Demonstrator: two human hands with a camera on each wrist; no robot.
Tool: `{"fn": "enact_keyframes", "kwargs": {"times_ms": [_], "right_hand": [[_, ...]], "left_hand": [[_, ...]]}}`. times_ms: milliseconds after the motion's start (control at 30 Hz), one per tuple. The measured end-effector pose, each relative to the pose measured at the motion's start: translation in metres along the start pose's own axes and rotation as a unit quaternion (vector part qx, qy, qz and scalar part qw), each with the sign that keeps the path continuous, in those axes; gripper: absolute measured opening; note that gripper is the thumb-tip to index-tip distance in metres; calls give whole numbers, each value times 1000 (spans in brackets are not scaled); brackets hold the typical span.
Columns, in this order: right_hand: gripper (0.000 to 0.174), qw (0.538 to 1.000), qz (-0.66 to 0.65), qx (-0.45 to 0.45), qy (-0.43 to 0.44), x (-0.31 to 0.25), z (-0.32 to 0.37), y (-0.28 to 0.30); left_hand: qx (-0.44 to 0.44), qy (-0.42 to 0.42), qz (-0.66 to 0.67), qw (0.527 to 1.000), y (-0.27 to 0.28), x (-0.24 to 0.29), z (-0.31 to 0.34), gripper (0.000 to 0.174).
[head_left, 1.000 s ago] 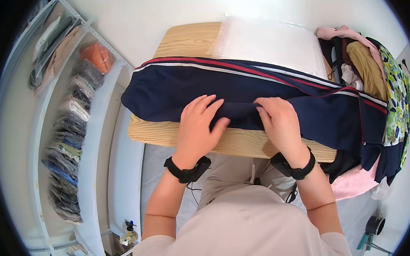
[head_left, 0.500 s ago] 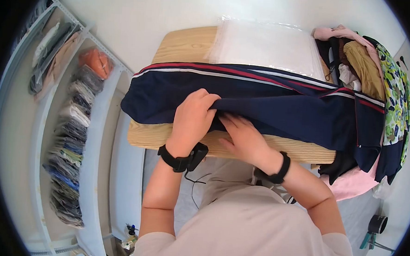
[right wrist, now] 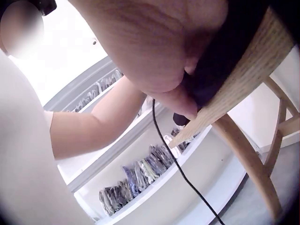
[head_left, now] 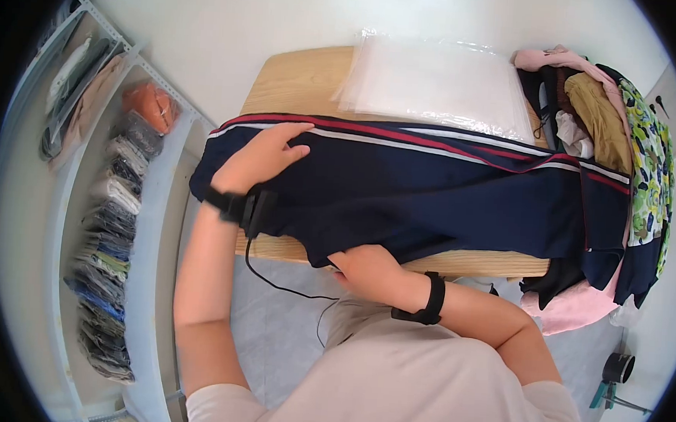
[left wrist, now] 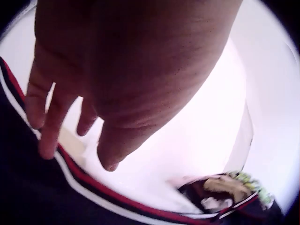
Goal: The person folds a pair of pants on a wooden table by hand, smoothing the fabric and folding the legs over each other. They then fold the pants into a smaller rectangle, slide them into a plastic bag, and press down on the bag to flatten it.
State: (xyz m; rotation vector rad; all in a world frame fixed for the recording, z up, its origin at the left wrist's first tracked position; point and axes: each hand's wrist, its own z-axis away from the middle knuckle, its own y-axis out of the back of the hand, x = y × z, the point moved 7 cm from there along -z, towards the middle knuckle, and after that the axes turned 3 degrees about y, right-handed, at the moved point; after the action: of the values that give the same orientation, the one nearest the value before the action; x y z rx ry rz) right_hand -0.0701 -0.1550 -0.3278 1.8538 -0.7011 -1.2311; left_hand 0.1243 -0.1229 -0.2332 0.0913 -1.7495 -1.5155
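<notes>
Navy trousers [head_left: 446, 194] with red and white side stripes lie lengthwise across the wooden table [head_left: 299, 75]. The left hand [head_left: 260, 157] is over their left part, its fingers extended at the striped far edge; in the left wrist view that hand [left wrist: 70, 93] has spread fingers by the stripe [left wrist: 89, 180]. At the near table edge the right hand [head_left: 369, 272] grips a pulled-down portion of the navy cloth. The right wrist view shows this hand [right wrist: 159, 56] with its fingers curled round the dark fabric [right wrist: 220, 61], partly hidden by the palm.
Clear plastic bags [head_left: 436, 86] lie at the table's far side. A clothes pile [head_left: 599, 110] with a patterned green garment [head_left: 649, 174] stands at the right. Shelves [head_left: 158, 224] with packed clothes [head_left: 110, 252] run along the left. A black cable [head_left: 280, 287] hangs from the left wrist.
The left hand has let go of the cloth's middle and moved left and away to the stripes. The right hand has moved toward the body, drawing the near cloth edge over the table edge.
</notes>
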Motion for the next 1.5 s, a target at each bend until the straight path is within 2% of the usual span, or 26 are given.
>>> {"fn": "enact_keyframes", "kwargs": {"times_ms": [33,133,200,233,267,333,367,400,467,533,600,667,700,767,800,900,1067,1100,1133,1200,1233,1300,1400,1433,1467,1500], "right_hand": [[21,1000,4,3,-1,0,-1,1],[23,1000,3,8,-25,4,3,-2],[27,997,15,78,24,-2,7,2],[27,996,24,82,-1,1,9,3],[31,998,18,54,21,-3,10,0],[35,999,22,32,21,-1,16,2],[37,997,18,30,64,-6,20,3],[40,994,14,27,108,-11,25,4],[38,993,21,32,108,-7,39,10],[34,991,-61,39,115,-7,55,23],[33,992,-32,84,85,0,83,71],[33,987,0,160,-1,20,127,126],[35,974,84,205,-47,39,154,146],[47,917,226,286,-159,59,207,208],[54,858,302,328,-255,67,234,229],[68,783,407,265,-389,88,278,258],[17,817,426,206,-328,130,305,286],[8,791,399,220,-409,136,308,297],[14,780,370,231,-448,140,312,305],[29,838,343,168,-390,125,297,311],[29,839,343,168,-387,122,298,308],[44,847,460,47,-264,111,288,281],[50,825,458,63,-324,140,310,278],[41,832,434,146,-313,140,313,287],[41,832,436,144,-313,142,315,292],[34,824,400,196,-351,146,326,304]], "left_hand": [[17,-55,-21,998,-8,-20,-19,47],[25,-98,-72,992,-31,-50,-62,52],[-8,-53,-106,993,-41,-54,-76,45],[-4,-21,-120,993,-47,-66,-86,38],[24,-4,-102,995,-48,-75,-97,26],[211,17,-86,974,-38,-96,-104,22],[243,31,-139,960,-37,-111,-112,21],[277,32,-107,954,-37,-118,-112,20],[239,44,-103,965,-41,-131,-119,22],[192,60,-67,977,-39,-124,-115,37],[231,-25,-88,969,-31,-115,-100,53],[162,30,57,985,-22,-71,-58,52],[147,7,78,986,-21,-49,-32,51],[121,-1,48,991,-26,6,23,47],[109,-55,66,990,-35,20,43,47],[25,-61,-29,997,-69,56,88,67],[39,-32,-57,997,-116,61,109,67],[49,-38,-60,996,-122,57,111,65],[49,-33,-62,996,-127,50,112,65],[74,-12,-64,995,-128,41,111,64],[76,-11,-64,995,-128,46,113,64],[123,29,-114,985,-126,57,117,67],[170,66,-111,977,-126,57,121,70],[196,72,-115,971,-127,54,122,75],[197,73,-113,971,-131,51,123,75],[218,92,-130,963,-131,46,125,76]]}}
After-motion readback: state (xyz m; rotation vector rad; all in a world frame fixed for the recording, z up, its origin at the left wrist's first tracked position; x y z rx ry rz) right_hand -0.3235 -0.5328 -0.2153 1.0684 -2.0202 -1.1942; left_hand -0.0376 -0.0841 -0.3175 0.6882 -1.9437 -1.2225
